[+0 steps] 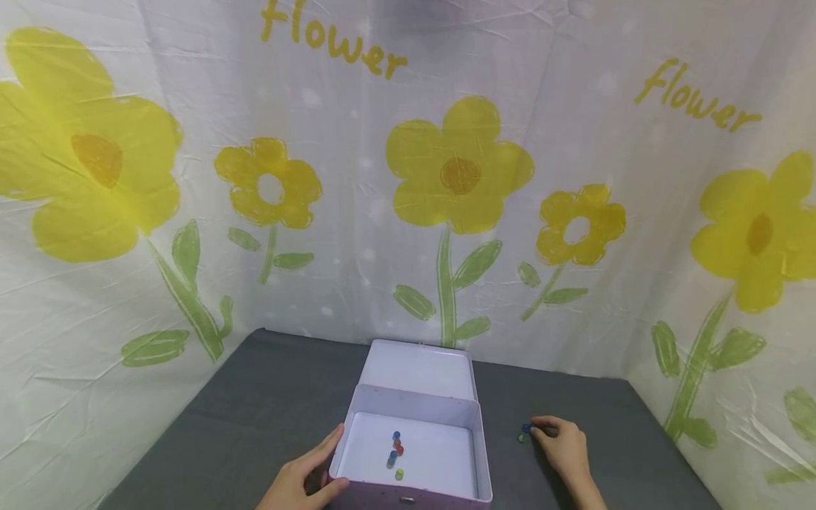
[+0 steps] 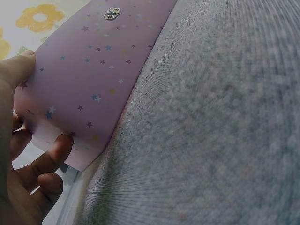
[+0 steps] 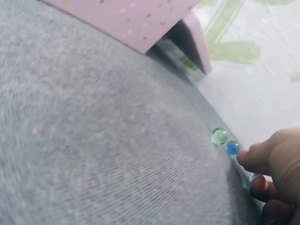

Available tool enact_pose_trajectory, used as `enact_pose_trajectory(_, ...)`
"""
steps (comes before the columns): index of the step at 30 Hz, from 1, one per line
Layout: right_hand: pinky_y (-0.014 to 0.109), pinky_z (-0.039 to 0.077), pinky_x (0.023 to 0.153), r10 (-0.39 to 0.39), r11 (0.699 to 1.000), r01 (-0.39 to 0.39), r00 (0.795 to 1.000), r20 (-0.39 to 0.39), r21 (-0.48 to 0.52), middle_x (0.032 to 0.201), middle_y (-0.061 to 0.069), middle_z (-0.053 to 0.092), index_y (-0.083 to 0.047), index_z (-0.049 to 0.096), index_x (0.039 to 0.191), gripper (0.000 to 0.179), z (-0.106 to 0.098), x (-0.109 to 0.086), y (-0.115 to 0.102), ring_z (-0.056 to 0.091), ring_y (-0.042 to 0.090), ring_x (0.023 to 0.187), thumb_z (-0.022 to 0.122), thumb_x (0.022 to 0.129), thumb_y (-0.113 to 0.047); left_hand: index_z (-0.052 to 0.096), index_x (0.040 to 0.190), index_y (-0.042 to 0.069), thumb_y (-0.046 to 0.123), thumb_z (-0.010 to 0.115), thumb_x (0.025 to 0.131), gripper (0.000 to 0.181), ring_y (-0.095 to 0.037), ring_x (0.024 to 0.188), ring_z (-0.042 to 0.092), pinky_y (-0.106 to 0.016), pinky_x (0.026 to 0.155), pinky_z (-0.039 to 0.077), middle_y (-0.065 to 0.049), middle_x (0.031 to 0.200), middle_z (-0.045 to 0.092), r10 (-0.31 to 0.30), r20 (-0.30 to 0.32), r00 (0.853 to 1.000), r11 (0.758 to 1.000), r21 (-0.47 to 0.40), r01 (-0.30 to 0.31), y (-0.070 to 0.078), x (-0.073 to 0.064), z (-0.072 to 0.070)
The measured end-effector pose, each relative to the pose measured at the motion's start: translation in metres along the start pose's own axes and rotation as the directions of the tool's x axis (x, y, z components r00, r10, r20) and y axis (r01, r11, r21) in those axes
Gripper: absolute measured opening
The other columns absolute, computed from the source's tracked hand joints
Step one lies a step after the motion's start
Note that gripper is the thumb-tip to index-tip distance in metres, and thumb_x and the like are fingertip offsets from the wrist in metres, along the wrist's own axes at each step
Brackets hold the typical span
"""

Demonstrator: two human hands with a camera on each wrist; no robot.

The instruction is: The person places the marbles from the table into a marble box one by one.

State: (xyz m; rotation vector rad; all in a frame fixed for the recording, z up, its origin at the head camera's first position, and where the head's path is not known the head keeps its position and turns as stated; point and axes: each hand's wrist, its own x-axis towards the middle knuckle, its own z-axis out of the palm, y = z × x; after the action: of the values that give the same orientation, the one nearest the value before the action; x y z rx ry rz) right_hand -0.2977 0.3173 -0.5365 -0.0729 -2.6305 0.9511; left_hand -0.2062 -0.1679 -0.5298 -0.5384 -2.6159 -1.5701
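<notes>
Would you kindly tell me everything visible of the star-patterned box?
The box is pinkish-purple outside with small coloured stars, whitish inside, apparently tin, with an oval fitting in front. It stands upright on grey cloth, lid open toward the far side, several marbles inside; the left hand holds its near left corner.

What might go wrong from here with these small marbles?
The right hand could nudge the nearby green marble or the blue marble beside it, sending one rolling across the grey surface. If the left hand tilts the open box, the marbles inside might roll to one side.
</notes>
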Motion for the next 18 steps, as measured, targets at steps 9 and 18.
enact_pose_trajectory(9,0.026,0.040,0.049,0.054,0.996,-0.051,0.998,-0.045,0.077,0.118,0.024,0.077,-0.002,0.081,0.111,0.022,-0.014,0.006,-0.017,0.041,0.012,0.044,0.081,0.093,-0.015,0.046,0.160,0.004,0.035,0.077,0.099,0.075,-0.003,0.095,0.055,-0.021,0.067,0.047,-0.023,0.163,0.044,-0.003,0.002,1.000,1.000,0.023,0.003,-0.001,0.001,0.000)
enact_pose_trajectory(18,0.026,0.034,0.043,0.047,0.985,-0.035,0.996,-0.069,0.171,0.114,0.019,0.079,-0.005,0.080,0.118,0.026,-0.037,0.014,-0.054,0.069,0.016,0.061,0.081,0.096,-0.020,0.048,0.159,0.008,0.038,0.078,0.098,0.074,-0.003,0.102,0.056,-0.021,0.080,0.053,-0.018,0.161,0.048,0.007,-0.023,1.000,0.997,0.080,-0.005,-0.002,0.000,0.000)
